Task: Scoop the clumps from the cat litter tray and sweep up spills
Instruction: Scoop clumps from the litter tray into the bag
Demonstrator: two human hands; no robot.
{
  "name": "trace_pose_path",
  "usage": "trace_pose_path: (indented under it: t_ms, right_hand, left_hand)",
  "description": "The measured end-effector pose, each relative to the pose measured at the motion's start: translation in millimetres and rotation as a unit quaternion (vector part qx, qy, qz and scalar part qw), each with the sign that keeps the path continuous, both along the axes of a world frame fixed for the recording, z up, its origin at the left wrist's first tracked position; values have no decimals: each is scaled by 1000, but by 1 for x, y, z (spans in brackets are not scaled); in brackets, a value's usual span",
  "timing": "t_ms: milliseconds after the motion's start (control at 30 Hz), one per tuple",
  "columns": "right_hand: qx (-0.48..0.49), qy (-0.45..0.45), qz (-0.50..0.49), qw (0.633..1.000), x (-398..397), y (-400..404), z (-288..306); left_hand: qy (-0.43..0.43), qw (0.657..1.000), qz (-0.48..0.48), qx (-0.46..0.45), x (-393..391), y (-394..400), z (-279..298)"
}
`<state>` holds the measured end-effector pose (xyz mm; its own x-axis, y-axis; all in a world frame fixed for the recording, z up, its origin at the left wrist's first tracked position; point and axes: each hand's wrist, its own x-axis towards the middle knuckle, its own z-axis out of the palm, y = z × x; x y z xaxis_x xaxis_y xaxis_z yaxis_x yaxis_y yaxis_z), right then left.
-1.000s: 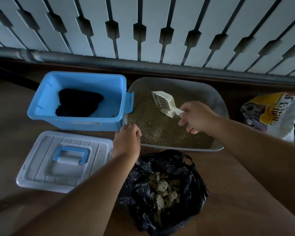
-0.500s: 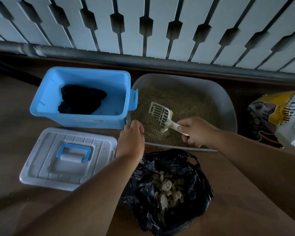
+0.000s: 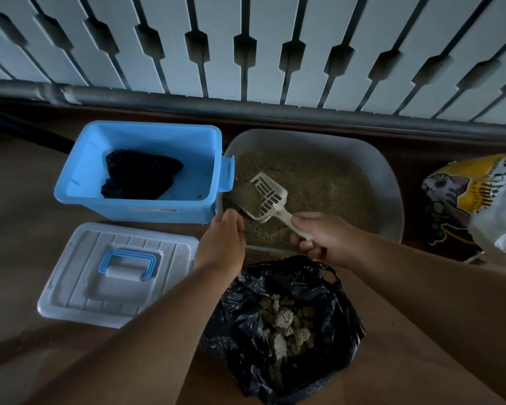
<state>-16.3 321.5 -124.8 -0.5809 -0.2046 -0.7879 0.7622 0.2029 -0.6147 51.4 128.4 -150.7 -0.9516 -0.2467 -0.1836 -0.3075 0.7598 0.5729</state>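
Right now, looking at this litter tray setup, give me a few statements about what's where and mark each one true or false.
1. The right hand holds the white scoop by its handle. True.
2. The scoop sits inside the blue tub. False: its head is down in the litter of the grey litter tray, with litter in it.
3. The black bag on the floor already has clumps in it. True.
4. The lid is closed on the blue tub. False: it lies flat on the floor in front of the tub, which stands open.
5. The left hand is at the tray's near left corner. True.
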Motion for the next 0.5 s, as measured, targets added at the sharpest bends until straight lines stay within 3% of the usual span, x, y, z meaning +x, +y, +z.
trace_pose_path:
  t_ms: [200, 500]
  right_hand:
    - [-67, 30, 9, 997, 14, 38, 20]
    - [-74, 10, 8, 997, 36, 88, 30]
  left_hand:
    - [-38, 998, 34, -28, -2, 12, 9]
    - [-61, 995, 83, -18, -2, 25, 20]
